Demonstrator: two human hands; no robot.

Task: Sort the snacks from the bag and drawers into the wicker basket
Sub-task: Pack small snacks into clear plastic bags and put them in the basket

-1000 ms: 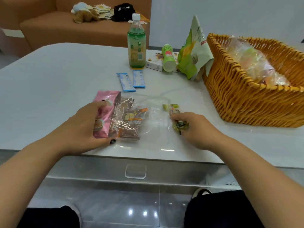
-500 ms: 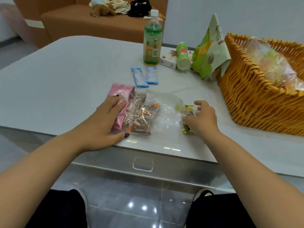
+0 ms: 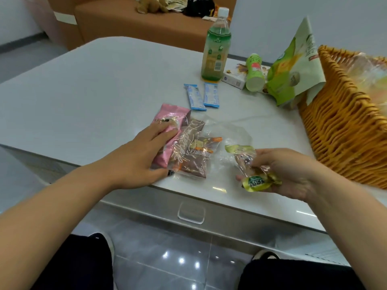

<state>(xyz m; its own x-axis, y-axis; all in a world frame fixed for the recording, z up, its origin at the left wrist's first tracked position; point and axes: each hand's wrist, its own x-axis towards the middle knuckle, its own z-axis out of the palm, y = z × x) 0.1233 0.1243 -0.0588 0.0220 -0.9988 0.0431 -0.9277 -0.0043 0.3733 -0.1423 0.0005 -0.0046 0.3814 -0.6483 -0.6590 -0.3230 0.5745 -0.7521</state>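
My left hand (image 3: 138, 158) rests on a pink snack packet (image 3: 169, 120) and grips it together with a brown snack packet (image 3: 193, 152) at the table's near edge. A clear plastic bag (image 3: 228, 132) lies beside them. Palm up, my right hand (image 3: 287, 172) holds small green and yellow wrapped candies (image 3: 254, 181) just above the table edge. The wicker basket (image 3: 343, 130) stands at the right with a clear bag of snacks (image 3: 370, 78) inside it.
Two blue sachets (image 3: 202, 97), a green drink bottle (image 3: 215, 53), a small green bottle (image 3: 254, 73), a white box (image 3: 233, 77) and a green snack bag (image 3: 293, 68) sit farther back on the white table (image 3: 94, 91). A shut drawer with a clear handle (image 3: 190, 212) is below the edge.
My right hand has lifted the wrapped candies off the table and turned palm up. My left hand stays on the pink and brown packets. The camera has swung left.
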